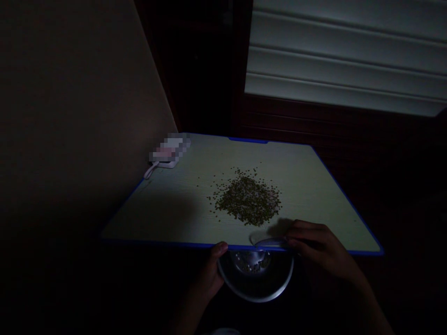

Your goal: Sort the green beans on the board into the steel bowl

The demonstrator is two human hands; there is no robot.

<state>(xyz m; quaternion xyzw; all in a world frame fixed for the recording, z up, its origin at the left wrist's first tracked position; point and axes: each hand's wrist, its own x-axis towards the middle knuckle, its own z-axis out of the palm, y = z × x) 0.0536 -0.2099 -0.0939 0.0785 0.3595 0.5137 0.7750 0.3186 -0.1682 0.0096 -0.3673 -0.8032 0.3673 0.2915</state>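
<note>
Grip of my right hand [316, 243] is pinched on a pale, curved utensil [270, 242], low at the near edge of the table [310, 186]; too dark for me to tell spoon from scraper. Left hand [212, 270] holds the metal bowl [277, 293] by its left side, thumb up on the table's blue edging [240, 247]. Bowl sits just below that edge, partly hidden by it; I can make out some grains [260, 265] in the bottom.

Main grain pile [247, 200] is on the tabletop, just beyond the utensil and apart from it: dense middle, loose scatter mostly far side and left. Far left corner, I've got a pixelated item [167, 151] with a white strap [150, 170]. Farther out: plain wall [77, 93] left, white slats [342, 58] upper right.
</note>
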